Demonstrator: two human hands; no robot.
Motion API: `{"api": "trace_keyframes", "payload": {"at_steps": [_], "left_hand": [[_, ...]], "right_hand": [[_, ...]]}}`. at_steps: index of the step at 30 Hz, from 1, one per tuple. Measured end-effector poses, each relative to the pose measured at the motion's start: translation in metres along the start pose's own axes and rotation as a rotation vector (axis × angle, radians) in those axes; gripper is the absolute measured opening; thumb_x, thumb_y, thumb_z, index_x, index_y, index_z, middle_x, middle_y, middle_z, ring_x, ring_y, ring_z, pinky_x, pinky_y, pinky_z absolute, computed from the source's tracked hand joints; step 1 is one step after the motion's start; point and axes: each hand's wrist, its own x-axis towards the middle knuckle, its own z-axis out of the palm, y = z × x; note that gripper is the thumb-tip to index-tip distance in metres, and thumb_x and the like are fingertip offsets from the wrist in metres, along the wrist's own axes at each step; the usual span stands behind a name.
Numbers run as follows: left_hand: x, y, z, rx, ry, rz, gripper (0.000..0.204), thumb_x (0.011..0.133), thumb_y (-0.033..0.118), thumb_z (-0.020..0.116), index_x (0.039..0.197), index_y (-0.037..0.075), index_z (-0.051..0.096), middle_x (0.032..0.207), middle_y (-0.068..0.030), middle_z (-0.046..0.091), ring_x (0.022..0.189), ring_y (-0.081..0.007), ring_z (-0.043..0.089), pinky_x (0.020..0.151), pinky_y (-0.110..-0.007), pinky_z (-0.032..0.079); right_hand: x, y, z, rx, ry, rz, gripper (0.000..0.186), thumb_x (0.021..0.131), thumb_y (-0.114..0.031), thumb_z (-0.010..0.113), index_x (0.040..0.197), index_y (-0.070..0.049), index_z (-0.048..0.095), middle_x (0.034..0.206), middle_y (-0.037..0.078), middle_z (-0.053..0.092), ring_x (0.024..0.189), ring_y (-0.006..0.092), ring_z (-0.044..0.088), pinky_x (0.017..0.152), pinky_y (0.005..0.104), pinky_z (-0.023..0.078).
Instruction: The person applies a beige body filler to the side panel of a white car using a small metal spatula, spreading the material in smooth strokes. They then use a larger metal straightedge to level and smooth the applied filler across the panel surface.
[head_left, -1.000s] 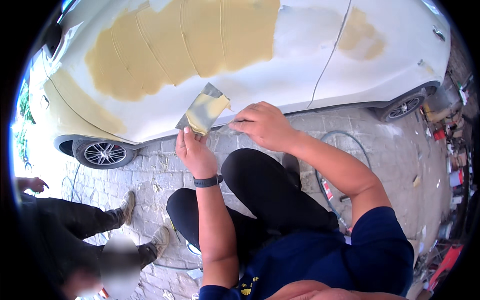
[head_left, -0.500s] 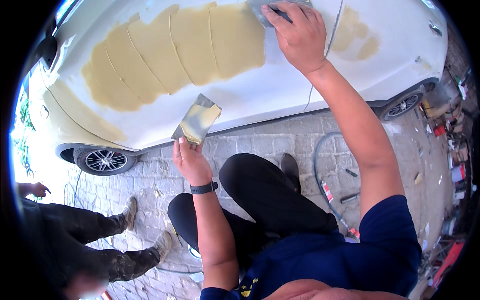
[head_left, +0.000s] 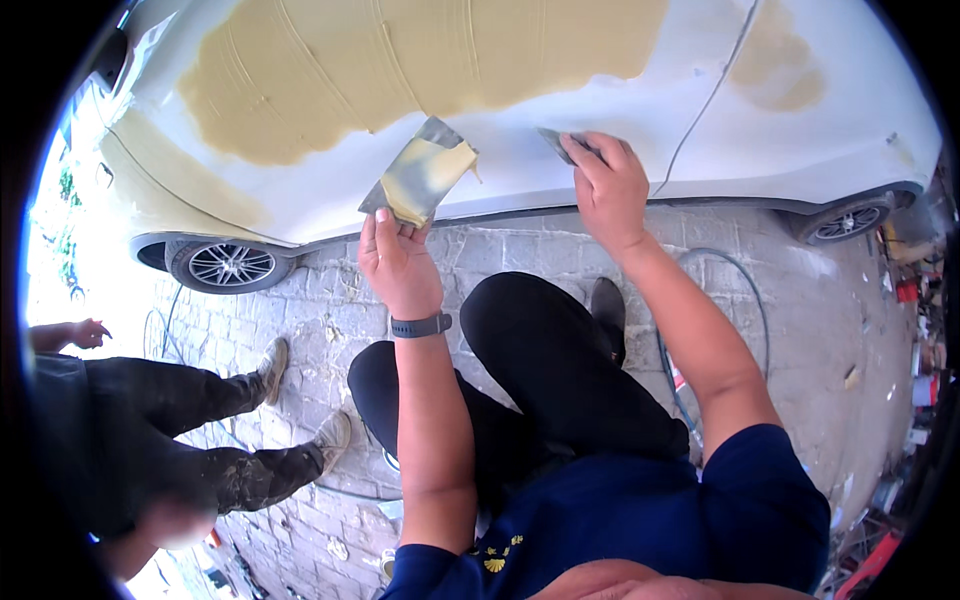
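Right hand dropped lower on car panel — fingers pinching spreader, left hand gripping putty board.

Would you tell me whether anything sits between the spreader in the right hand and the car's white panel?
Nothing visible does: the right hand presses the small spreader straight against the car panel, with the left hand's filler board off to the side.
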Motion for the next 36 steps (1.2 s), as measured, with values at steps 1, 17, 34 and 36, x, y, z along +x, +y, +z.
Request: {"api": "trace_keyframes", "payload": {"at_steps": [1, 17, 34, 36], "left_hand": [[0.003, 0.001, 0.001, 0.018, -0.017, -0.008, 0.02, 0.114, 0.017, 0.055, 0.115, 0.001, 0.066, 0.119, -0.0134, 0.076, 0.108, -0.0239, 0.075, 0.099, -0.044, 0.061], [0.002, 0.005, 0.005, 0.21, -0.114, 0.033, 0.019, 0.116, 0.016, 0.054, 0.112, 0.0, 0.065, 0.112, -0.0079, 0.073, 0.102, -0.0165, 0.072, 0.096, -0.039, 0.061], [-0.008, 0.018, 0.017, 0.694, -0.203, 0.393, 0.023, 0.115, 0.01, 0.056, 0.096, -0.003, 0.06, 0.085, 0.0008, 0.06, 0.082, -0.0061, 0.046, 0.073, -0.022, 0.044], [-0.009, 0.019, 0.014, 0.669, -0.185, 0.382, 0.022, 0.115, 0.011, 0.056, 0.098, -0.003, 0.06, 0.085, 0.0005, 0.06, 0.081, -0.0066, 0.045, 0.072, -0.022, 0.043]], "right_hand": [[-0.018, -0.008, 0.009, 0.274, -0.004, 0.25, 0.025, 0.096, -0.009, 0.073, 0.119, -0.016, 0.08, 0.118, 0.002, 0.074, 0.11, 0.0227, 0.07, 0.098, 0.0397, 0.052], [-0.025, -0.061, 0.043, 1.85, -0.205, 1.689, 0.031, 0.105, -0.013, 0.069, 0.132, -0.001, 0.063, 0.125, 0.011, 0.073, 0.115, 0.0253, 0.072, 0.107, 0.045, 0.057], [-0.015, -0.084, 0.012, 1.787, -0.181, 1.68, 0.029, 0.103, -0.012, 0.071, 0.129, 0.0, 0.066, 0.119, 0.011, 0.073, 0.114, 0.0253, 0.071, 0.106, 0.0431, 0.056], [-0.013, -0.091, 0.002, 1.784, -0.134, 1.593, 0.026, 0.103, -0.011, 0.07, 0.127, -0.001, 0.067, 0.118, 0.009, 0.073, 0.117, 0.0235, 0.069, 0.106, 0.041, 0.054]]}}
